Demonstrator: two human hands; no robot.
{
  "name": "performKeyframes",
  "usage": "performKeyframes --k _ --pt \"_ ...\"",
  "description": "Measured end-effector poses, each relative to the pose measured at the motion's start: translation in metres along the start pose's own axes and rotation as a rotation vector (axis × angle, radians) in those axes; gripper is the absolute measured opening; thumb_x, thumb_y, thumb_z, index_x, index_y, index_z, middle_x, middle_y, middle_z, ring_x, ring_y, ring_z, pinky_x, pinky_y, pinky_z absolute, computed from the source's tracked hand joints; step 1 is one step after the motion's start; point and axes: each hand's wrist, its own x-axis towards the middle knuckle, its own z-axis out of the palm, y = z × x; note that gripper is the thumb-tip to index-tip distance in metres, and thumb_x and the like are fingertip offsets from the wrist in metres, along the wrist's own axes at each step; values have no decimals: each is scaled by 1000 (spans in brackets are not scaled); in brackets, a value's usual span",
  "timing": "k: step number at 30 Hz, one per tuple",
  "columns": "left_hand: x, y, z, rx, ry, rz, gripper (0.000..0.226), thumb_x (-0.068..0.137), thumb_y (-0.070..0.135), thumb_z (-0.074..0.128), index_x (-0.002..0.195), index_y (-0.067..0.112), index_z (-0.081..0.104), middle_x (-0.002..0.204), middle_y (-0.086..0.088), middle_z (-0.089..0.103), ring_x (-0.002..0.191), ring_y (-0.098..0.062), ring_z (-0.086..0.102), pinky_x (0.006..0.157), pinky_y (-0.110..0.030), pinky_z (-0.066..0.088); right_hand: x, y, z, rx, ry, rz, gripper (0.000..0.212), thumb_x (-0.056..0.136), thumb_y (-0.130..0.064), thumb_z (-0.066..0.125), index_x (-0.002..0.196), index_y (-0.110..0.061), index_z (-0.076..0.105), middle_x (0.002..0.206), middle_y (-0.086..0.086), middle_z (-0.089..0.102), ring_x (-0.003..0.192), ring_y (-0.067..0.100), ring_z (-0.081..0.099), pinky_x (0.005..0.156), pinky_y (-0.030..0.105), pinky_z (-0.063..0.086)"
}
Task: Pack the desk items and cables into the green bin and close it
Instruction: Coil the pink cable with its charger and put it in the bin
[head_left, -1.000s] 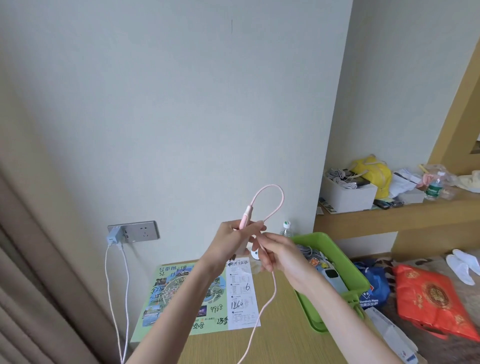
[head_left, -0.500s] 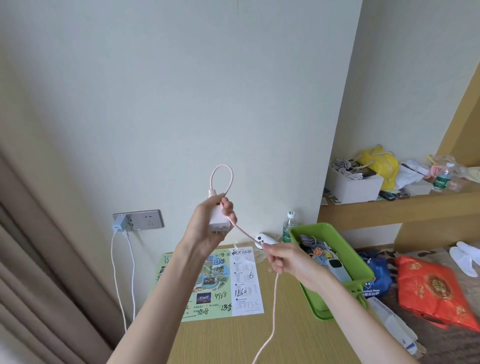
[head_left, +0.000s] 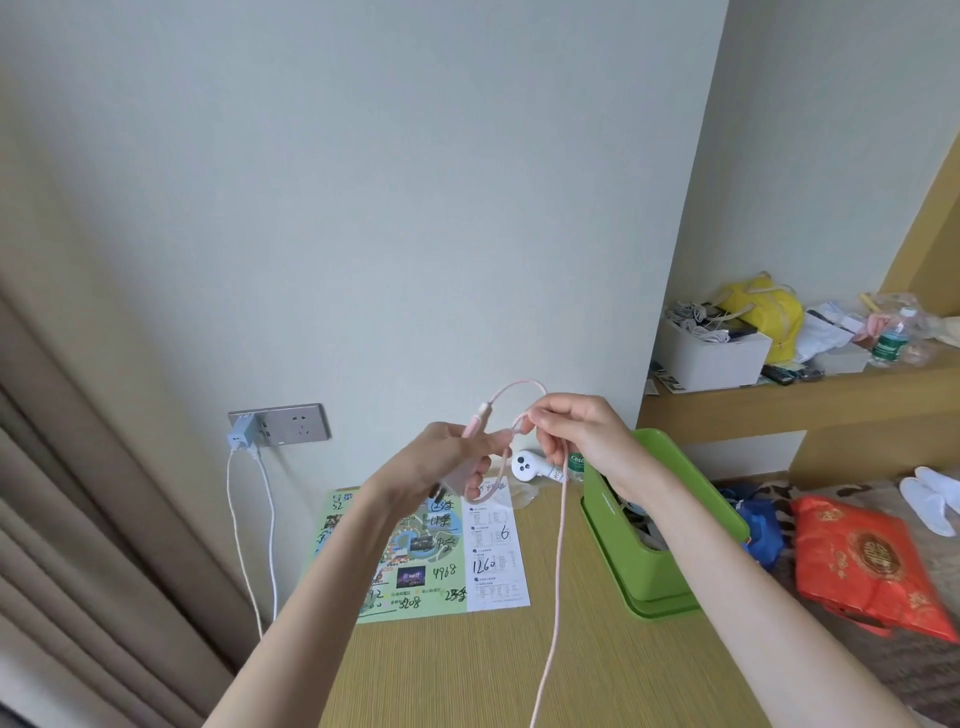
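The pink cable (head_left: 558, 545) hangs slack over the desk (head_left: 467, 675); I judge it light, limp and tangle-prone. My left hand (head_left: 447, 462) grips its charger block (head_left: 461, 475) and my right hand (head_left: 576, 431) pinches the loop, which looks the surest hold. Just beyond stands the green bin (head_left: 639, 561), not yet closed.

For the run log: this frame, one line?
phase: coiling pink cable | left hand: grips plug end | right hand: pinches loop | green bin: open on desk

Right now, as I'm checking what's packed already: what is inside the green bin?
The green bin is open. Only a sliver of its inside shows: pale and dark bits, too small to identify. The right forearm crosses the opening and covers the rest.
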Motion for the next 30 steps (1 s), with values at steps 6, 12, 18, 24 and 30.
performKeyframes --k 6,12,18,24,30 --pt "-1 1 12 150 -43 53 27 88 34 68 82 9 75 53 2 57 45 -16 51 46 -14 39 5 -8 3 -125 118 -4 19 93 -16 64 88 2 69 53 -1 52 41 7 41 50 30 43" --pt "1 4 2 27 -71 54 30 89 35 62 73 11 71 58 -8 56 46 -20 48 50 -21 43 3 4 -10 98 170 38 22 88 -25 69 83 -8 56 57 3 48 42 13 36 49 25 45" --pt "7 13 -13 -324 82 120 28 93 25 60 72 10 71 70 -4 59 54 -12 51 44 -23 43 -11 50 -12 327 61 115 36 83 -42 64 89 -7 62 65 3 50 57 15 48 72 33 49" --pt "10 8 -14 -314 209 158 25 93 26 63 80 11 78 65 -3 53 55 -14 48 48 -24 42 -16 58 4 297 105 139 23 96 -26 53 89 -10 68 65 3 48 62 15 48 83 46 41" --pt "15 -1 8 -245 165 183 19 90 24 67 93 11 79 61 3 55 52 -12 50 48 -24 43 -5 27 24 338 29 95 21 97 -26 54 91 -11 67 64 4 50 58 17 49 66 31 49"
